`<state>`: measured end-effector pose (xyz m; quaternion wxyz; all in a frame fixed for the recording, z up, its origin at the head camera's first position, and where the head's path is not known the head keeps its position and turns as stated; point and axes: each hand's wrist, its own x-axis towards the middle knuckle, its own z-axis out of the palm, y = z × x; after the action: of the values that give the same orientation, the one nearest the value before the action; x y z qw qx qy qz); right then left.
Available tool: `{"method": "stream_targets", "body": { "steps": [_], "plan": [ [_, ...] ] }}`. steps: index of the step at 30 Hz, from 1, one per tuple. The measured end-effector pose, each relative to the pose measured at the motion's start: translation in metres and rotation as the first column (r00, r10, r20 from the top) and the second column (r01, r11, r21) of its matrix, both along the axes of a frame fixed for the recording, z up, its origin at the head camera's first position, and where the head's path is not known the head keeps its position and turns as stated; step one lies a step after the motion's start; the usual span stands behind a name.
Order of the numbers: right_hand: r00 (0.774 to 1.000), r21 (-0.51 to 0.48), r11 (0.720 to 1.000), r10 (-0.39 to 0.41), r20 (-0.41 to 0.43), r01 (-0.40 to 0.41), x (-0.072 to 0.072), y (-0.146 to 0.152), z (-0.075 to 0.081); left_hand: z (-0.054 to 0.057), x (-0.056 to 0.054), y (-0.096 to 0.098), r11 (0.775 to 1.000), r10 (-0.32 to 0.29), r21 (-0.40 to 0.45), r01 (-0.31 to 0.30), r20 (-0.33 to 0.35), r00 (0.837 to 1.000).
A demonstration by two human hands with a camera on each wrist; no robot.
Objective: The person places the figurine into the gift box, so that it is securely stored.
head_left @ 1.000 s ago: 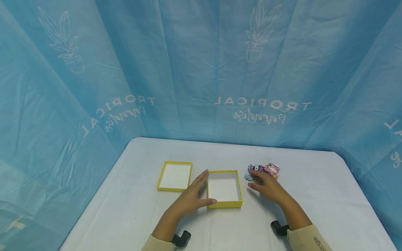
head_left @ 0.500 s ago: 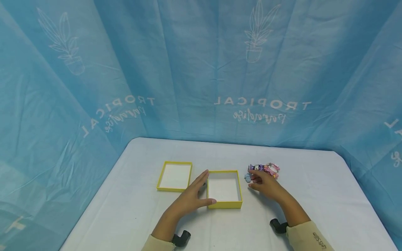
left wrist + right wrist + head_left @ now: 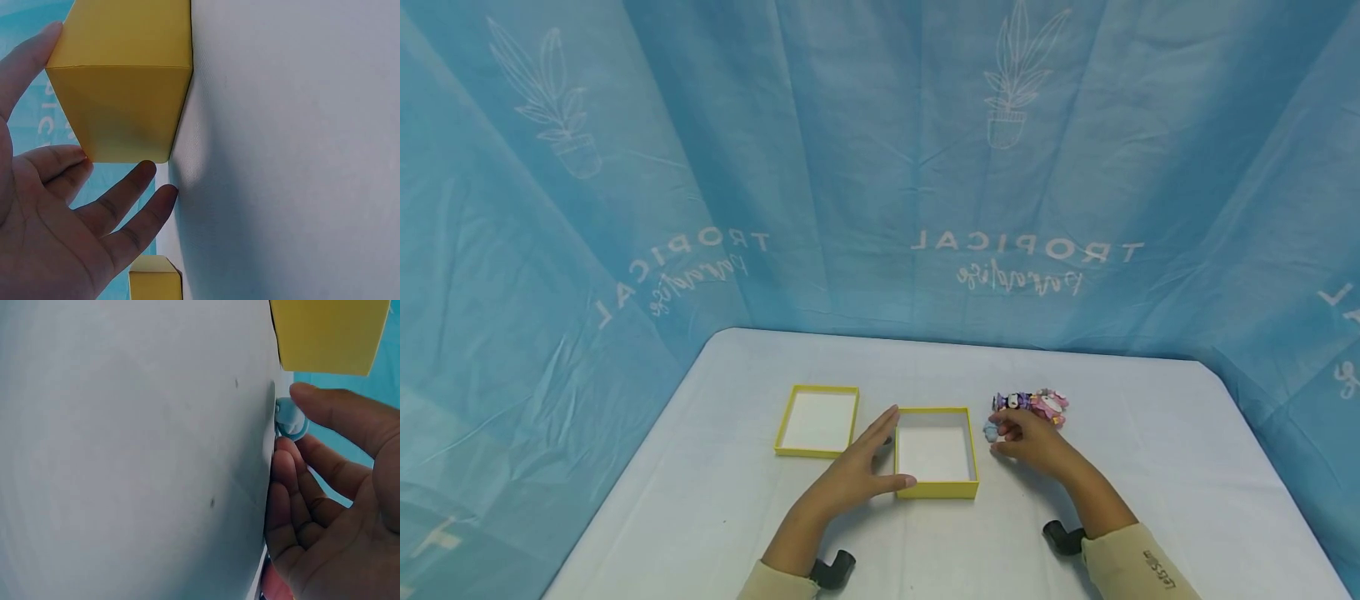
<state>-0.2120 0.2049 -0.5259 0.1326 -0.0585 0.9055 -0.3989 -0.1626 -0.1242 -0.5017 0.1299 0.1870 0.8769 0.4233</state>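
Note:
An uncovered yellow box (image 3: 937,490) with a white inside stands in the middle of the table. My left hand (image 3: 853,482) rests against its left side, fingers spread along the wall and thumb at the front; the left wrist view shows fingertips touching the yellow wall (image 3: 125,112). To the right of the box, my right hand (image 3: 1037,442) has thumb and index finger round a small light blue figurine (image 3: 990,432), which lies on the table (image 3: 290,415). Behind that hand lie a purple-and-black figurine (image 3: 1013,402) and a pink figurine (image 3: 1051,406), partly covered by it.
A shallow yellow lid (image 3: 808,454), white side up, lies left of the box. The white tablecloth (image 3: 737,500) spreads all around, with a blue printed curtain (image 3: 850,167) behind and at the sides. Black wrist mounts (image 3: 835,572) show on both wrists.
The light blue figurine has shifted slightly toward me, away from the purple figurine, with my right fingers at it. My left hand, the box and the lid have stayed put.

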Motion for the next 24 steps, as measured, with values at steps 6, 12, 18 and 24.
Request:
{"method": "stream_targets", "body": {
  "steps": [6, 12, 18, 24],
  "plan": [
    [1.000, 0.022, 1.000, -0.010, 0.000, 0.010, -0.0005, -0.0012, -0.0012, 0.0010, 0.0004, 0.0001, 1.000, -0.001, 0.003, 0.001, 0.005, 1.000],
    [1.000, 0.039, 0.999, -0.003, -0.007, 0.003, -0.0004, -0.0033, -0.0017, 0.0013, 0.0006, 0.0007, 1.000, -0.001, 0.004, 0.001, 0.008, 1.000],
    [1.000, 0.034, 0.999, -0.004, -0.013, 0.004, 0.0000, -0.0049, -0.0017, 0.0017, 0.0015, 0.0012, 1.000, 0.000, 0.012, 0.000, 0.012, 1.000],
    [1.000, 0.036, 0.999, -0.017, -0.011, 0.017, 0.0007, -0.0068, 0.0007, 0.0008, 0.0012, 0.0006, 1.000, -0.003, 0.015, 0.003, 0.012, 1.000]
  ]
}}
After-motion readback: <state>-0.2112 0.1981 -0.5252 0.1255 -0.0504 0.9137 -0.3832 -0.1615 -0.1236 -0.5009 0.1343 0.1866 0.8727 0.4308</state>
